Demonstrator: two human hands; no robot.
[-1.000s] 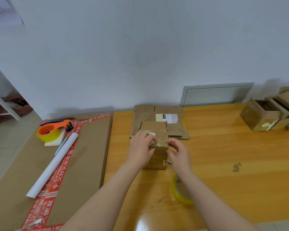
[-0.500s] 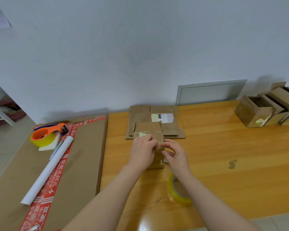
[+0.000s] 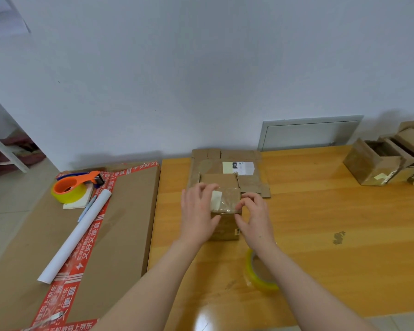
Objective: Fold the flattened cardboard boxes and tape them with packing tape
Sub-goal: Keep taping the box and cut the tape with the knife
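**A:** Head view. What changes at the small box (image 3: 225,215) over the last second?

**B:** A second ago the left hand (image 3: 197,215) lies over the box's top and the right hand (image 3: 255,217) cups its right side. Now both hands have slid apart to the top's left and right edges, exposing a glossy strip of clear tape (image 3: 227,199) across the closed flaps.

**A:** State of each hand?

**B:** The left hand is loosely spread, palm and fingers flat against the box's left side and top edge, pressing rather than gripping. The right hand is half curled, its fingertips (image 3: 243,203) pinching at the tape's right end on the top edge.

**A:** Location of the task's things?

**B:** The box stands mid-desk, just in front of the flattened cardboard (image 3: 227,169) at the desk's (image 3: 320,223) far edge. The yellow tape roll (image 3: 258,274) lies near the front edge, under the right forearm. Folded boxes (image 3: 378,166) sit at the far right corner.

**A:** Meaning for the task?

**B:** Probably the strip is laid and is being smoothed down; this box's top seam appears nearly sealed, with flattened stock still unfolded.
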